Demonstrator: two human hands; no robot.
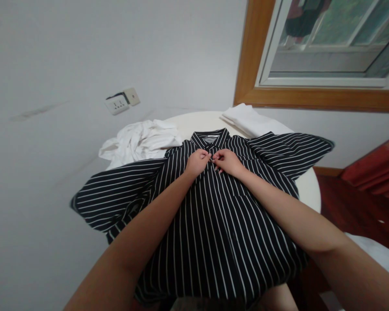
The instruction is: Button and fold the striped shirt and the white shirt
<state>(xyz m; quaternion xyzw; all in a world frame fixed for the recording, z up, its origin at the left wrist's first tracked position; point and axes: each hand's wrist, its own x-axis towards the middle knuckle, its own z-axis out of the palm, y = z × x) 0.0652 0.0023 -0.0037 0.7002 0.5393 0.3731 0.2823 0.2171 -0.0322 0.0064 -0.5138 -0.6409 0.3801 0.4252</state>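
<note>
A black shirt with thin white stripes (220,224) lies front up on a round white table (306,185), collar pointing away from me, sleeves spread to both sides. My left hand (197,163) and my right hand (226,162) meet on the shirt's front just below the collar. Both hands pinch the placket at the top of the chest, fingers closed on the fabric. Whatever small part sits between the fingertips is too small to make out.
A crumpled white garment (139,142) lies at the table's far left. A folded white cloth (249,121) rests at the far right, near the wood-framed window (311,97). A wall socket (119,103) sits on the white wall. Red wooden furniture (376,172) stands to the right.
</note>
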